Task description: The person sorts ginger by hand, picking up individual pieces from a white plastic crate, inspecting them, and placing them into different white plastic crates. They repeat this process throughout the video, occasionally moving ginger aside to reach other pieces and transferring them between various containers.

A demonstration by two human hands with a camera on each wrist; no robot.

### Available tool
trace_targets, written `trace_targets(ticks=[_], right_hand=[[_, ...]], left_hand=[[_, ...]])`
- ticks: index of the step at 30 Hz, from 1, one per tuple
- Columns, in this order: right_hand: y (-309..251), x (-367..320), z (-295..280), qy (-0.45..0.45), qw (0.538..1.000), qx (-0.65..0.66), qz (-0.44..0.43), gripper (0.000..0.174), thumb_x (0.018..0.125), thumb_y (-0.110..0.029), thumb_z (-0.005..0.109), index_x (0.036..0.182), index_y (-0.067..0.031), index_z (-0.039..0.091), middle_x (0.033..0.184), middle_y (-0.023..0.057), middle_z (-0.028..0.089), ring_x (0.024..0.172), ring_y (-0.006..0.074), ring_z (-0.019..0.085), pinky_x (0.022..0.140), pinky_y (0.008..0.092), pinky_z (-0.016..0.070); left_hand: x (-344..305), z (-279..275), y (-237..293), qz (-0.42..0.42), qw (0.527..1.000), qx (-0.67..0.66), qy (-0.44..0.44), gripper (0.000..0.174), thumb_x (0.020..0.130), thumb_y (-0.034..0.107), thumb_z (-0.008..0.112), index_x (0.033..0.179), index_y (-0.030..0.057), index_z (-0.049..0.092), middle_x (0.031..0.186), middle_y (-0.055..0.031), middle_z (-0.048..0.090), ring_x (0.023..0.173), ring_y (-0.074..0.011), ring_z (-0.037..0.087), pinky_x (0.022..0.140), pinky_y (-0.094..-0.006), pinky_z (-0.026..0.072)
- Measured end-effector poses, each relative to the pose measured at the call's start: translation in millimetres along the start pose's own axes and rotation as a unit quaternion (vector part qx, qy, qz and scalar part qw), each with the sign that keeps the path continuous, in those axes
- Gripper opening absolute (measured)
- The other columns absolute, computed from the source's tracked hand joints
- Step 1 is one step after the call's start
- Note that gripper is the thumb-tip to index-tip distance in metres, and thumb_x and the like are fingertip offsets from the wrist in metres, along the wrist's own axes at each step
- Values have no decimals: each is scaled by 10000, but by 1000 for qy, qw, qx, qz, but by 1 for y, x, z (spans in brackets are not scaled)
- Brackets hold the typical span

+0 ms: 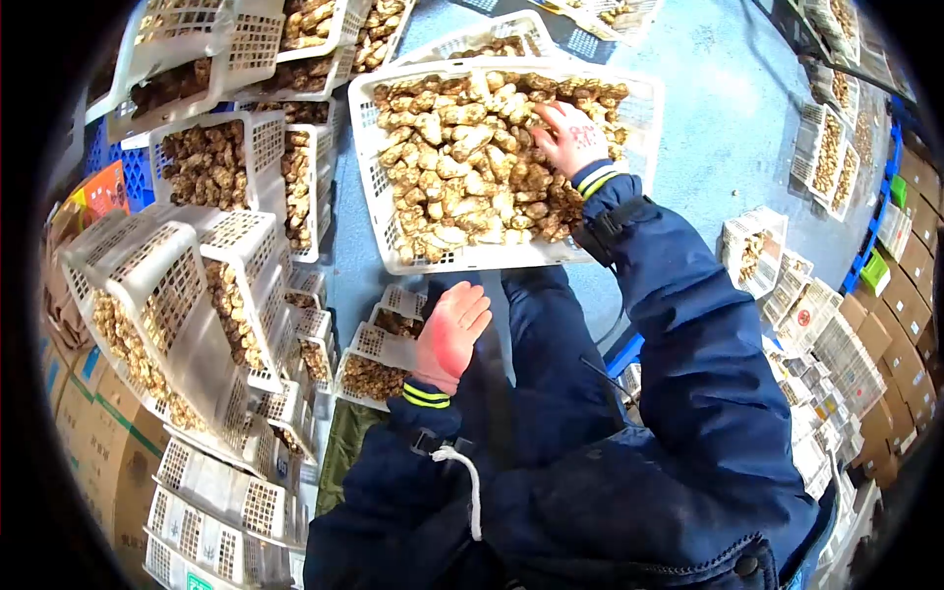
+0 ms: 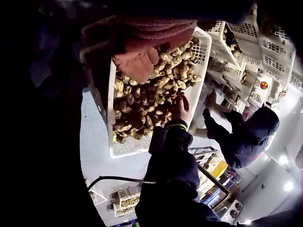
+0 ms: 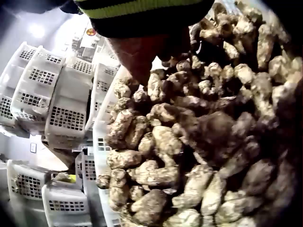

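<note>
A white crate (image 1: 369, 187) full of knobbly brown-and-cream roots (image 1: 462, 147) stands in front of the person, also seen in the left wrist view as a crate (image 2: 111, 113). The right hand (image 1: 570, 140) rests on the roots at the crate's right side, fingers bent down among them; whether it grips one cannot be told. Palm up and holding nothing, the left hand (image 1: 454, 334) is below the crate's near edge with fingers extended. In the right wrist view the roots (image 3: 156, 175) fill the right side, and the hand's fingers are hidden.
Stacked white crates (image 1: 157, 285) of roots line the left. Another crate (image 1: 472, 44) lies behind the main one. Crates (image 1: 755, 251) and cardboard boxes (image 1: 905, 295) stand at the right, on a blue floor (image 1: 723, 118). Another person (image 2: 246, 137) in dark clothes is beyond the crate.
</note>
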State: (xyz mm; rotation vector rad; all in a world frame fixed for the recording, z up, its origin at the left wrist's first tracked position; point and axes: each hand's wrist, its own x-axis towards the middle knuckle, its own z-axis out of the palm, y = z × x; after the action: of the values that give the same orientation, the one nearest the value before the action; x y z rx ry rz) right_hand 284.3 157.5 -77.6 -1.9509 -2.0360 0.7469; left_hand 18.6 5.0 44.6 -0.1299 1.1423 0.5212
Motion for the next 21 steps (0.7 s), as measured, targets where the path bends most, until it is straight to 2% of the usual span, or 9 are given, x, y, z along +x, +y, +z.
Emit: trace_targets(ticks=[4,5,8,10,12,14,16,19,21], right_hand=[[-36,16,37,44,993,102,-26,517,717,-446,580,1137,-158,489,1240,221,374,1134,393,365,911,427,360],[-34,11,43,33,997,64,-31,490,710,-432,588,1106,-157,502,1247,217,355,1148,405,335,898,452,367],[-43,-16,8,-123,985,-113,-42,388,666,-350,635,1001,-179,539,1113,181,440,1106,393,380,819,441,419],[-20,-33,4,-174,970,-139,-100,319,651,-332,633,930,-195,560,1042,136,484,931,312,495,689,420,438],[-3,-48,-15,-294,948,-119,25,312,666,-305,614,950,-187,559,988,133,509,871,282,515,692,398,430],[22,-61,-30,-295,920,-256,14,298,683,-275,592,958,-166,560,941,128,526,874,292,525,709,391,432],[18,-62,-35,-206,947,-244,24,293,677,-220,590,962,-156,560,942,118,534,881,288,532,691,389,443],[-32,-41,-25,-105,981,-152,-67,269,690,-195,582,958,-166,563,938,103,537,885,279,528,689,392,445],[-41,-19,9,-79,981,-108,-138,297,692,-219,593,978,-155,544,933,108,531,886,284,519,690,392,448]], left_hand=[[-1,-2,0,46,993,79,-77,442,900,273,340,1252,7,321,1283,-162,371,1176,-294,379,986,-379,308],[0,-3,-2,33,998,1,-44,443,902,278,342,1253,10,323,1284,-162,370,1174,-293,380,987,-380,306],[1,-2,-4,13,996,-92,-2,450,904,299,358,1257,22,330,1282,-155,372,1169,-287,384,988,-384,299],[4,3,-4,-5,991,-130,44,469,896,314,387,1260,23,330,1282,-152,372,1181,-281,369,993,-388,288],[0,4,-6,11,989,-148,25,489,887,333,409,1258,24,336,1283,-150,370,1191,-277,353,998,-390,279],[-3,3,-13,31,986,-163,-14,492,886,340,411,1255,23,341,1288,-151,363,1198,-278,341,1004,-394,270],[-4,4,-19,79,984,-142,-68,471,898,334,387,1253,26,347,1284,-146,371,1187,-276,354,1005,-390,270],[3,6,-26,23,975,-223,3,436,907,290,375,1256,31,341,1284,-137,377,1173,-269,372,1008,-383,269],[-2,10,-26,42,973,-224,-24,455,900,290,391,1263,23,326,1290,-143,369,1178,-274,367,1009,-385,267]])
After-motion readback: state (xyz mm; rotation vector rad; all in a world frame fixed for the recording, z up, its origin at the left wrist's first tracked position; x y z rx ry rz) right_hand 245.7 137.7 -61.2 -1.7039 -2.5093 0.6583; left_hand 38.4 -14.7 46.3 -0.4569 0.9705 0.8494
